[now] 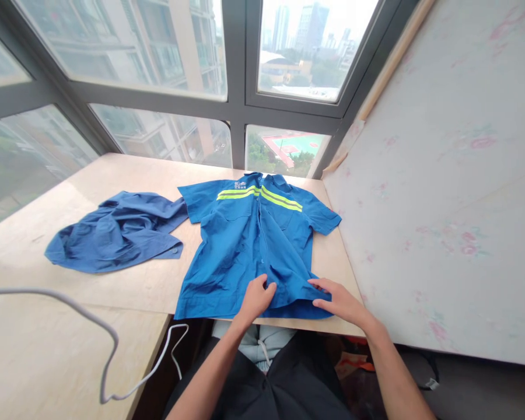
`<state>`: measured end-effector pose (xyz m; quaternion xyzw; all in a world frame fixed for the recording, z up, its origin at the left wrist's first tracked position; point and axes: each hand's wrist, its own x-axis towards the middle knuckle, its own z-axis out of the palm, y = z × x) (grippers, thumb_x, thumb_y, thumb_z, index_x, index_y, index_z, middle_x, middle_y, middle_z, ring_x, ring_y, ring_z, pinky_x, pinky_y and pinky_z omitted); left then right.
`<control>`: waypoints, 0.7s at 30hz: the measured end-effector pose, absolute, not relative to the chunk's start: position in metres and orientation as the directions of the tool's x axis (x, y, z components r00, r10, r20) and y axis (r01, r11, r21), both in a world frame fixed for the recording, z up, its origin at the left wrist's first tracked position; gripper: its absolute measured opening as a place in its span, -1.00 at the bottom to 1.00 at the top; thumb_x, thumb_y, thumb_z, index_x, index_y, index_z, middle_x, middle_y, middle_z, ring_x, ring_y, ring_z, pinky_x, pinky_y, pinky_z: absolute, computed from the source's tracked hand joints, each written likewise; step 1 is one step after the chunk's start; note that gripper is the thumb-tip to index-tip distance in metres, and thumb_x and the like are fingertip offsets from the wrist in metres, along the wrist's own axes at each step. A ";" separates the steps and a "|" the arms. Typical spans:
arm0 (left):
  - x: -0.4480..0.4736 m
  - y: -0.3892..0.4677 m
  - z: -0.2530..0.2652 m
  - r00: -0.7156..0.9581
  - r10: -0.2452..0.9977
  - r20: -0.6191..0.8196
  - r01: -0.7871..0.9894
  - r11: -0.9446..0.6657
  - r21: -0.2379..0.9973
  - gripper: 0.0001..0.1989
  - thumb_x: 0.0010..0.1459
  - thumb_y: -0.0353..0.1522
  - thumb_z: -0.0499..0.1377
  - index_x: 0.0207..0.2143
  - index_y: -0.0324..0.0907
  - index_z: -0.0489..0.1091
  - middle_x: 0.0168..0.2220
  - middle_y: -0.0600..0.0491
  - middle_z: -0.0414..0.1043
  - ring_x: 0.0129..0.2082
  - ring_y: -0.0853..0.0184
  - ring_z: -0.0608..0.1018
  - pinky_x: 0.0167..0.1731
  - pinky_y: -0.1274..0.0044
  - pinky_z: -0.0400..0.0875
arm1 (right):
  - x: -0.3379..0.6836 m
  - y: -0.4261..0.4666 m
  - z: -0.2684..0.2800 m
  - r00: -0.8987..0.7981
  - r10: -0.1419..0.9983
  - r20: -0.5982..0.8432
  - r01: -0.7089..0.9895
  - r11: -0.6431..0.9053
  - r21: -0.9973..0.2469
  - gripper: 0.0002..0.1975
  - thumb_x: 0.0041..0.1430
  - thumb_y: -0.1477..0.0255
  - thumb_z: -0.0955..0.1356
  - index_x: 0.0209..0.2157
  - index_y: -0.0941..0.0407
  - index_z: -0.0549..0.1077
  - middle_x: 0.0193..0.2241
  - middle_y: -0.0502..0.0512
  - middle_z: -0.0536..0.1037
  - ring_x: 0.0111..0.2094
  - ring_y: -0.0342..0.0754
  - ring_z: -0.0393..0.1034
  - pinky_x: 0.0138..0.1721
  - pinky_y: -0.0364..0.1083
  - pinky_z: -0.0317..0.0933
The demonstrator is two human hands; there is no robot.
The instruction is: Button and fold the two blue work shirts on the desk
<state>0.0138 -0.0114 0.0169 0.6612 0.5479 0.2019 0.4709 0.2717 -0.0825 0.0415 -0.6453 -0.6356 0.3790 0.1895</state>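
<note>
At the far left a white cable (109, 344) loops over the near edge of the wooden table (126, 289) and hangs toward the floor, well apart from the work. Further in lies a dark blue garment (118, 233), crumpled in a heap, one corner just beside the left sleeve of the bright blue work shirt (240, 245).

That shirt lies front up, collar toward the window (245, 87), with yellow-green reflective stripes across the chest, its hem at the table's near edge. The left hand (257, 298) rests on the hem near the button line, fingers curled down and pinching a fold of cloth. The right hand (339, 300) lies flatter on the hem's right corner, fingers stretched and only loosely bent, pressing the fabric rather than gripping it (whether the thumb has any cloth under it cannot be told).

The step in hand looks like smoothing and squaring the lower front. The next move probably calls for both hands to draw the hem taut and even. The pale patterned wall (441, 204) stands close on the right, leaving that sleeve little room.
</note>
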 end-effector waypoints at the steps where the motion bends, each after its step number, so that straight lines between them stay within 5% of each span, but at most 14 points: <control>1: 0.006 -0.011 0.017 0.335 0.898 -0.284 0.386 0.144 0.911 -0.79 0.12 -0.25 0.05 -0.42 -0.20 0.35 -0.48 0.05 0.40 -0.40 0.29 0.47 -0.32 0.48 0.35 | 0.275 -0.087 0.039 -0.111 0.966 -0.233 0.708 -0.087 -0.701 -0.45 0.00 0.39 0.42 0.10 0.03 0.44 0.09 0.17 0.46 0.10 0.15 0.34 0.17 0.15 0.19; 4: -0.020 -0.011 0.014 0.384 0.816 -0.432 0.114 0.423 0.899 -0.71 0.07 -0.14 0.08 -0.33 -0.19 0.33 -0.53 0.14 0.34 -0.51 0.34 0.42 -0.47 0.52 0.35 | 0.279 -0.101 0.022 -0.136 0.970 -0.200 0.781 -0.019 -0.625 -0.43 -0.06 0.50 0.41 0.08 0.06 0.46 0.13 0.22 0.41 0.16 0.17 0.27 0.23 0.17 0.11; 7: -0.039 -0.015 0.004 0.366 0.764 -0.531 0.203 0.492 0.847 -0.65 -0.01 -0.06 0.16 -0.45 -0.16 0.24 -0.62 0.22 0.17 -0.63 0.42 0.30 -0.62 0.57 0.23 | 0.277 -0.112 0.001 -0.120 0.986 -0.116 0.821 0.032 -0.571 -0.45 -0.08 0.64 0.29 0.00 0.07 0.51 0.06 0.22 0.45 0.11 0.14 0.32 0.19 0.18 0.18; 11: -0.049 -0.022 -0.004 0.262 0.887 -0.379 0.285 0.304 0.909 -0.59 0.02 -0.02 0.13 -0.55 -0.16 0.22 -0.61 0.20 0.15 -0.58 0.43 0.29 -0.55 0.58 0.25 | 0.276 -0.130 -0.016 -0.082 0.989 0.120 0.842 0.133 -0.522 -0.44 -0.03 0.71 0.20 -0.07 0.00 0.54 -0.12 0.18 0.51 -0.04 0.10 0.40 0.04 0.15 0.32; 16: -0.055 -0.031 -0.001 0.251 0.935 -0.249 0.408 0.131 0.903 -0.65 0.16 -0.15 0.06 -0.18 -0.19 0.43 -0.30 0.00 0.49 -0.29 0.25 0.54 -0.27 0.44 0.44 | 0.277 -0.159 -0.028 0.022 0.915 0.402 0.912 0.146 -0.384 -0.65 0.22 0.60 0.21 -0.11 0.07 0.54 -0.30 0.17 0.50 -0.24 0.05 0.41 -0.18 0.06 0.37; 21: -0.068 -0.039 -0.012 0.475 0.880 0.021 0.542 -0.311 0.780 -0.49 -0.02 -0.51 0.06 0.04 -0.19 0.37 0.06 -0.13 0.41 0.08 0.15 0.42 0.12 0.25 0.31 | 0.283 -0.174 -0.022 0.079 0.973 0.217 0.945 -0.004 -0.328 -0.71 0.24 0.55 0.19 -0.21 0.10 0.53 -0.31 0.15 0.51 -0.26 0.02 0.43 -0.20 -0.01 0.33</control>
